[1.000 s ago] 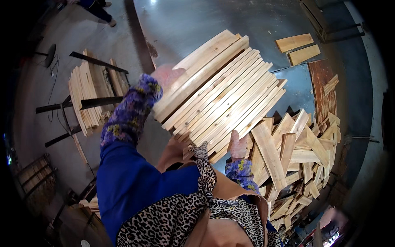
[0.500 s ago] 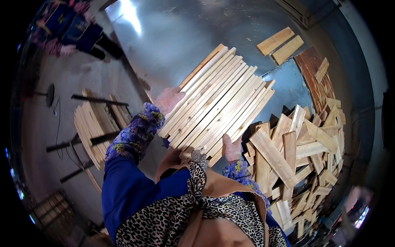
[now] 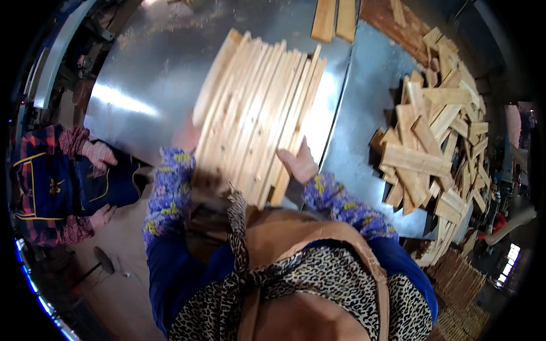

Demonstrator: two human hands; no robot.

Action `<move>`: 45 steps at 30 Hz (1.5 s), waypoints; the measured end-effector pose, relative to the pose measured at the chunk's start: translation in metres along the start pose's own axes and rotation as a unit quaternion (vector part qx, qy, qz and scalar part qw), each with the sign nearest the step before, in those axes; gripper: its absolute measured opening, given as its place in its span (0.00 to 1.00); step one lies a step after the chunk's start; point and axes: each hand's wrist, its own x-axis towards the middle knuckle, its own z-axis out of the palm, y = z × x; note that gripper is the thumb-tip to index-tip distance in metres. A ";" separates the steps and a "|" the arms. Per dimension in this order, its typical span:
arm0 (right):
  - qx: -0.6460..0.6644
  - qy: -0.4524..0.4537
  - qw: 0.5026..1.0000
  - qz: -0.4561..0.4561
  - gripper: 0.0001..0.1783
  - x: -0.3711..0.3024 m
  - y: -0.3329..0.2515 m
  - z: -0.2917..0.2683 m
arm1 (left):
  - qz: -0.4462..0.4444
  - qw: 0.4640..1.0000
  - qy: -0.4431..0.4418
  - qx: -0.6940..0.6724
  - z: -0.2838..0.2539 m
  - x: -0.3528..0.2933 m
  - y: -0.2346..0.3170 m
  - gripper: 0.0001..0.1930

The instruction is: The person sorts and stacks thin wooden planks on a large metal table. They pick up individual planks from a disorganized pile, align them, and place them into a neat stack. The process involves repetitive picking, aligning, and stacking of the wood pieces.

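A row of pale wooden boards, standing on edge and pressed face to face, is clamped between my two hands in front of my body. My left hand, smeared by motion, presses the outermost board on the left side. On the right side my right hand grips the near end of the row, its thumb lying against the outer boards. The near ends come close to my tan apron. How far the boards' undersides sit from the metal table cannot be made out.
Two loose boards lie on the table's far side. A jumbled heap of short boards spreads at the right, beyond a seam in the metal. Another person in a dark blue apron is at the left, next to the table.
My view has turned, so the table and heap sit differently in it. The boards, still between my hands, now point more straight away from me. The other person now appears nearer at the left.
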 end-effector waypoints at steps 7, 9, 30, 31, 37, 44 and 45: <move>-0.130 -0.029 0.991 0.030 0.70 0.026 -0.008 0.030 | -0.048 0.983 -0.086 0.157 -0.037 0.066 -0.021 0.50; -0.110 -0.040 0.992 0.048 0.71 0.036 -0.005 0.028 | -0.055 0.987 -0.148 0.042 -0.053 0.077 -0.034 0.50; 0.163 0.712 0.673 0.117 0.48 -0.082 -0.060 -0.291 | 0.253 0.963 0.059 0.073 -0.069 0.160 0.107 0.31; 0.181 0.718 0.665 0.097 0.45 -0.075 -0.060 -0.306 | 0.301 0.952 0.025 0.052 -0.037 0.151 0.144 0.31; 0.270 0.649 0.707 -0.076 0.29 -0.030 -0.047 -0.292 | 0.492 0.859 -0.138 0.027 0.123 -0.030 0.371 0.34; -0.139 0.258 0.951 0.102 0.41 -0.107 -0.063 -0.236 | 0.223 0.921 -0.304 -0.101 0.158 -0.058 0.345 0.37; -0.347 0.233 0.897 0.146 0.46 -0.130 -0.070 -0.258 | 0.201 0.944 -0.251 -0.072 0.147 -0.056 0.319 0.36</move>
